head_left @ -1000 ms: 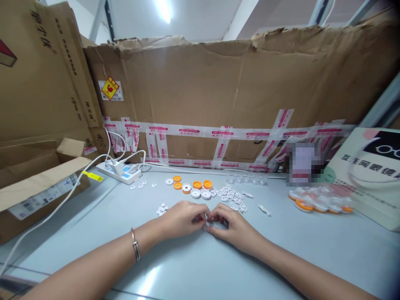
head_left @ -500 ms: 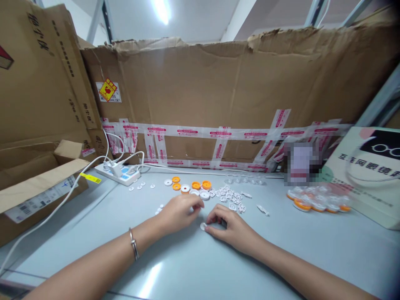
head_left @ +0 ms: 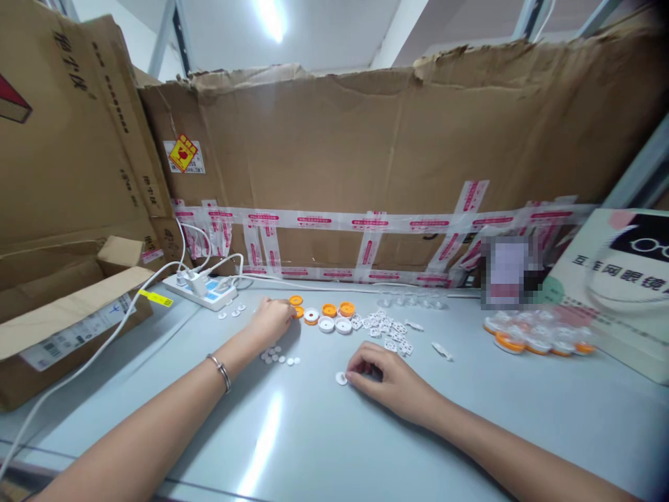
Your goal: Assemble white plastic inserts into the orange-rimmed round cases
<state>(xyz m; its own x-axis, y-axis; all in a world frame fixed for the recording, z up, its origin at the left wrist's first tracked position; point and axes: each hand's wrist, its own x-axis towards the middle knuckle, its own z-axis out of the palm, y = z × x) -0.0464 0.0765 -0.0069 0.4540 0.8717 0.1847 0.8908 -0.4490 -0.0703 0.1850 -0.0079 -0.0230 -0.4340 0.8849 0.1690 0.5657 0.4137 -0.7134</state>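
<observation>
Workshop corner, small-parts kind, with storeroom traits. Bench (head_left: 324, 432): one, smooth, pale grey-blue. Plastic parts (head_left: 347, 309): white and orange, loose, sorted in groups, far side. Large carton (head_left: 313, 146): brown, torn top edge, far, with printed tape (head_left: 334, 221) and fragile label (head_left: 182, 153). Open carton (head_left: 94, 301): left. Power strip (head_left: 212, 296): cabled, far left. Metal uprights (head_left: 642, 159): far left and right. Tube light (head_left: 269, 17): overhead.

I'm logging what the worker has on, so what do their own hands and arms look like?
The left hand and right hand are bare, without gloves. A slim, shiny silver-coloured bracelet circles the left wrist; the right wrist is unadorned. No sleeves cover the visible forearms.
</observation>
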